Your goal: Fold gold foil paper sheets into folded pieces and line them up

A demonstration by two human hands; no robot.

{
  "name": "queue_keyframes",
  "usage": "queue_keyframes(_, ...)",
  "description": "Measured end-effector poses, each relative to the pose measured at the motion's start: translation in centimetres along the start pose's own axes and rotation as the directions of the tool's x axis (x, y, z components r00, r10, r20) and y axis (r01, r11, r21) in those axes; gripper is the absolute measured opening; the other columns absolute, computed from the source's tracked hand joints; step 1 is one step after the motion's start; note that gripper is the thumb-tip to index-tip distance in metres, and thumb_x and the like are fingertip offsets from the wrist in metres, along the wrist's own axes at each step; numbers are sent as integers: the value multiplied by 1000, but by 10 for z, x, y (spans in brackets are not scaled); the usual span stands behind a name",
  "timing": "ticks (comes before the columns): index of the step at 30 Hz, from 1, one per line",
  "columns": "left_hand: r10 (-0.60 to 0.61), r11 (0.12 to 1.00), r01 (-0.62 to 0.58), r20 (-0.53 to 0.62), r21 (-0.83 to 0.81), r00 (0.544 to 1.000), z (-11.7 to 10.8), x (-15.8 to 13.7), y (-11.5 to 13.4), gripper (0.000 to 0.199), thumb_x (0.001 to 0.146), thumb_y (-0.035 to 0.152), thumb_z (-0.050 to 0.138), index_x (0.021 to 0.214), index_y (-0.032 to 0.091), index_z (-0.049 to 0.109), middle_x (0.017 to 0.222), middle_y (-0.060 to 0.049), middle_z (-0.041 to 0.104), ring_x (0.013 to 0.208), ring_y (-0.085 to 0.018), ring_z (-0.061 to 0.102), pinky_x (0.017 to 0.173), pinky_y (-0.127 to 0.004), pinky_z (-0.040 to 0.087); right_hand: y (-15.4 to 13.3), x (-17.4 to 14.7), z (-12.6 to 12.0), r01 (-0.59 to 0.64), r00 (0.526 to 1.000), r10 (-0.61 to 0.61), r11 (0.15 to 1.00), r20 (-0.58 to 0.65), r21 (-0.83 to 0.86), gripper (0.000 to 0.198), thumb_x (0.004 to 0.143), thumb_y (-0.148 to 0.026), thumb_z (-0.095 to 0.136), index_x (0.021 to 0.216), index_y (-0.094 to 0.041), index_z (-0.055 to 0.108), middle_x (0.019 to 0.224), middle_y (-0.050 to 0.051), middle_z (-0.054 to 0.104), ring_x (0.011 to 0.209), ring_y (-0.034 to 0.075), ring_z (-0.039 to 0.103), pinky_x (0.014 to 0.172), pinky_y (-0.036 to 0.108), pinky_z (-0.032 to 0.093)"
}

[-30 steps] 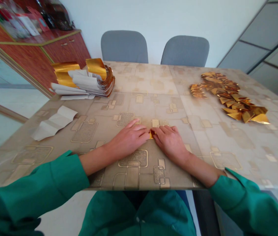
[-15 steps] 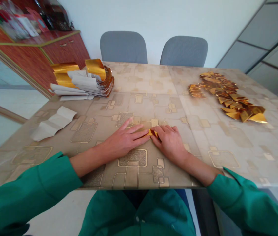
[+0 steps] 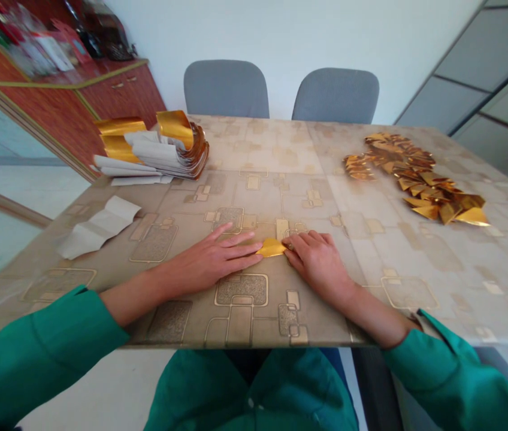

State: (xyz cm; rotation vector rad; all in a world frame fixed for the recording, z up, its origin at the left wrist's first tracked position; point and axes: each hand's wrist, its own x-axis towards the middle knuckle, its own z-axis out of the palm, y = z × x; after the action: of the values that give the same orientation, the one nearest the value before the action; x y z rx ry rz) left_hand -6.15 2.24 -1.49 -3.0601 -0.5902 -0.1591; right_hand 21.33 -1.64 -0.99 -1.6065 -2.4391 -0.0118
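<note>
A small folded piece of gold foil paper (image 3: pixel 272 247) lies on the patterned tablecloth (image 3: pixel 254 323) between my hands. My left hand (image 3: pixel 218 256) is flat with its fingers spread, and its fingertips touch the paper's left end. At the right end, my right hand (image 3: pixel 319 263) has its fingers curled and pinched on the paper. Part of the paper is hidden under those fingers.
A bundle of gold and white paper sheets (image 3: pixel 159 157) stands at the back left. In front of it lies a creased white sheet (image 3: pixel 101 226). Folded gold pieces (image 3: pixel 429 179) form a pile at the right. Two grey chairs (image 3: pixel 226 88) stand beyond the table.
My left hand has slid left, away from my right hand, and more of the gold paper shows between them. My right hand has shifted slightly to the right, still holding its end.
</note>
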Motion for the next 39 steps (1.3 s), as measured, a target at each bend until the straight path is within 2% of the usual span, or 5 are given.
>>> queue_keyframes(8,3,1000,-3,-74,-3,997,-11,15,7,30,102,18,47,127,23,62,142,-6,58,140,-22,44,122,-50,18,-2,2,1,158,985,-157,987,-70,8,26,100,-22,52,123,-22,64,96,5,67,93,21,56,78,33,34)
queue_keyframes(16,-63,998,53,-269,-46,961,2,33,11,25,105,26,46,102,21,70,112,1,74,111,-17,60,120,-46,25,1,17,-2,127,991,-132,960,6,251,13,97,-25,60,98,-19,71,91,3,69,88,16,61,79,30,34)
queue_keyframes(23,-10,997,27,-221,73,975,4,7,19,30,102,18,49,130,19,59,128,-7,68,120,-20,58,121,-52,21,3,19,6,105,994,-98,952,-40,289,6,92,-25,67,91,-20,69,90,2,70,89,17,60,77,31,32)
queue_keyframes(34,30,998,-13,-276,64,961,1,-1,17,24,103,19,46,117,17,65,123,-5,70,118,-20,59,123,-49,20,9,18,4,183,983,-174,938,-56,294,13,97,-23,59,96,-20,72,92,4,70,88,17,59,77,30,36)
queue_keyframes(39,-32,997,49,-247,63,968,-1,-4,21,25,102,22,49,121,19,65,124,-3,70,117,-20,59,121,-49,22,10,17,6,213,977,-202,939,-67,270,20,99,-24,54,97,-20,74,88,5,69,86,16,58,77,29,38)
